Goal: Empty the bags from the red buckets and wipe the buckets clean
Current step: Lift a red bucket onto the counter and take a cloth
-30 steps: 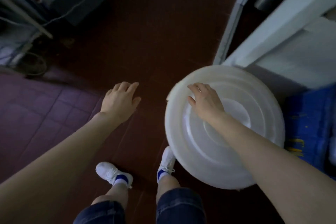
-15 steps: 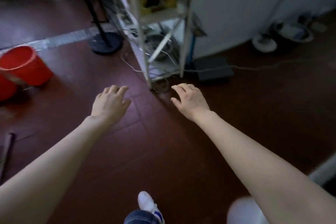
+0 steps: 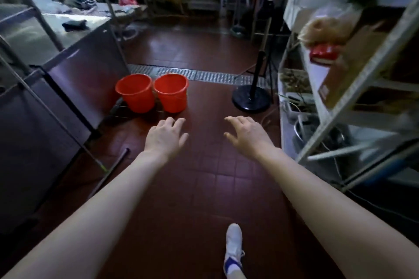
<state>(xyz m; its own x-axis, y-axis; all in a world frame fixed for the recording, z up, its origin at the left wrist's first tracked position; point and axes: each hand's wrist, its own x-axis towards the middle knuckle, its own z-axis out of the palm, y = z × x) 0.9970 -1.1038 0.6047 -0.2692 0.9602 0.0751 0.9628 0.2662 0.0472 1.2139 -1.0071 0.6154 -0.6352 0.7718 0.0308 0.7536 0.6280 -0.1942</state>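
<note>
Two red buckets stand side by side on the dark red tiled floor ahead, the left bucket [image 3: 135,94] and the right bucket [image 3: 171,93], both on a low wire rack beside a steel counter. From this angle I cannot see inside them. My left hand [image 3: 166,137] is stretched forward, palm down, fingers relaxed, just short of the right bucket and holding nothing. My right hand [image 3: 246,135] reaches forward further right, fingers spread, also holding nothing.
A steel counter [image 3: 74,56] lines the left side, with a long pole [image 3: 113,167] leaning against it. A fan stand with a round black base [image 3: 251,97] stands right of the buckets. A metal shelf rack [image 3: 353,88] fills the right. A floor drain grate [image 3: 204,75] runs behind the buckets.
My right hand has left the white lid. My view has swung from the lid, across the shelf, to the aisle, and both buckets are now straight ahead of my outstretched hands.
</note>
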